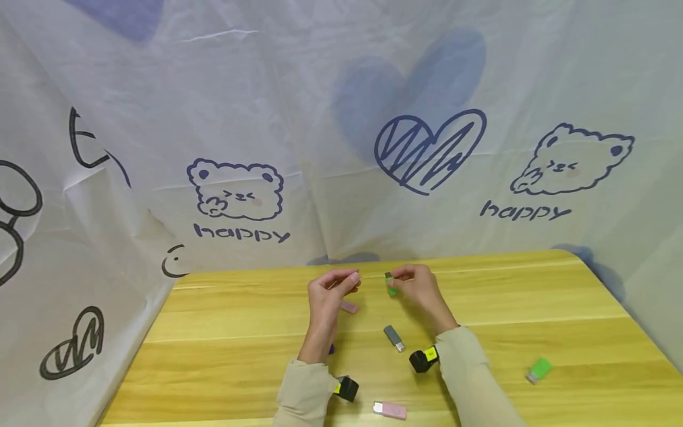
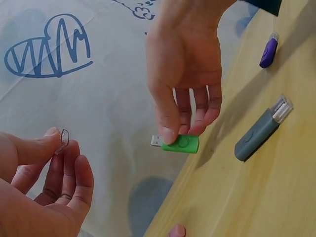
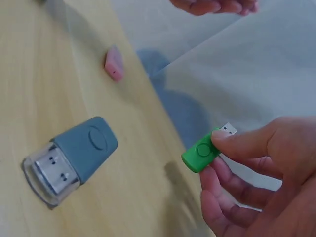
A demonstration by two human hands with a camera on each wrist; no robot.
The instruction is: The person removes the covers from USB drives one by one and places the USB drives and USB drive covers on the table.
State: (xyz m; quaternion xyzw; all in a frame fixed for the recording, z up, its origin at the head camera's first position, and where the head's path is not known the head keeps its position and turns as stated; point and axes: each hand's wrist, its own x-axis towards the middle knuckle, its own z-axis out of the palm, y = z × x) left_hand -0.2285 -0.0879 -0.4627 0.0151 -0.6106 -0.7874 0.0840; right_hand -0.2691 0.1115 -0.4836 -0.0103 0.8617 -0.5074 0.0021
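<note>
My right hand [image 1: 421,292] pinches a green USB flash drive [image 3: 200,154] between thumb and fingers, above the far part of the table. The drive's metal plug is bare and sticks out past the thumb. To its left, my left hand [image 1: 326,299] holds a small clear cap [image 2: 64,140] at the tips of thumb and forefinger. A gap separates the cap from the drive. On the tabletop between my forearms lies a grey flash drive [image 1: 393,338], its plug under a clear cap.
On the wooden table [image 1: 213,356] lie a pink flash drive [image 1: 392,410] near the front, another pink one [image 1: 349,306] by my left hand, a purple one [image 2: 268,52] mostly behind my left wrist in the head view, and a second green one [image 1: 540,369] at right. A printed cloth [image 1: 320,118] hangs behind.
</note>
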